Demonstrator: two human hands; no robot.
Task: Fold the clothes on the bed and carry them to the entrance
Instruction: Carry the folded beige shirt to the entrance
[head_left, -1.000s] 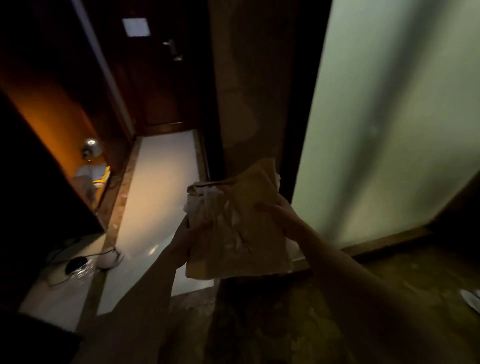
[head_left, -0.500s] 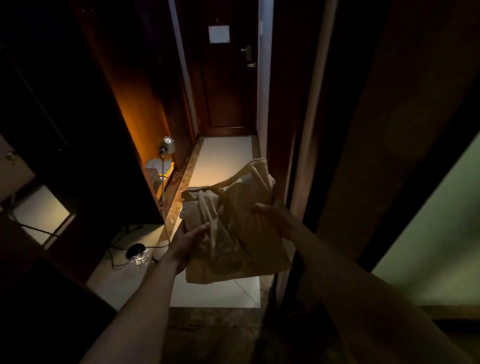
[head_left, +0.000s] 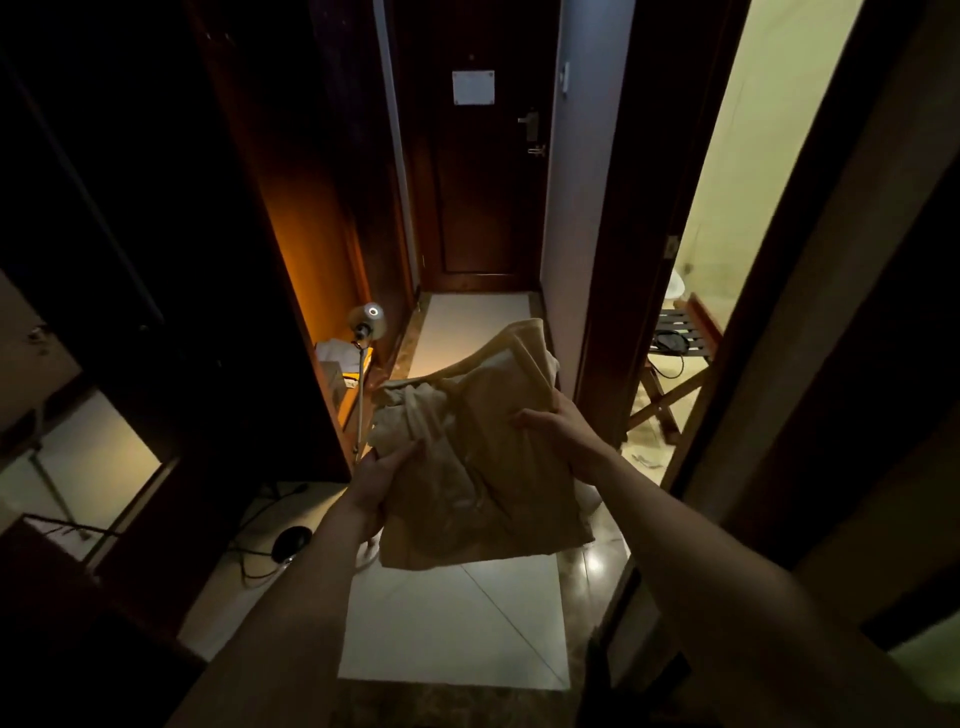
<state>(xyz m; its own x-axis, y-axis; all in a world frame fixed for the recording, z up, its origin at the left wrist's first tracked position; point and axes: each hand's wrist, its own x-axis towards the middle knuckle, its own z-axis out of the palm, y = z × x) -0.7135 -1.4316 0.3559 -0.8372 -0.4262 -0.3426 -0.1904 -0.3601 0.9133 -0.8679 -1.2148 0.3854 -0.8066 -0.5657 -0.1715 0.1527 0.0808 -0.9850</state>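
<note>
Down the middle of the dim hallway, the folded beige cloth bundle (head_left: 467, 467) rides in mid-air, carried chest-high over the pale floor tiles (head_left: 457, 618). Left hand (head_left: 376, 480) grips the bundle's edge at nine o'clock, thumb on top, fingers tucked under. Right hand (head_left: 558, 436) clamps the side at three o'clock, fingers curled over the top layer. Both are grasping, neither is idle.

Soft stuff, this: it sags and wrinkles between the two grips, and one loose fold bunches up toward eleven o'clock. It looks light and limp, nothing fragile, but the layers could slide apart, so holding both opposite edges with support underneath seems the safest hold.

As for heading, the bundle's long axis runs roughly from six to twelve o'clock, tilted a touch toward one, far end lifted and aimed at the dark wooden entrance door (head_left: 480, 182) at twelve o'clock. A small floor lamp (head_left: 366, 319) glows at ten o'clock, a folding wooden luggage rack (head_left: 670, 364) sits at two o'clock. Carrying looks well underway, with the door close ahead.
</note>
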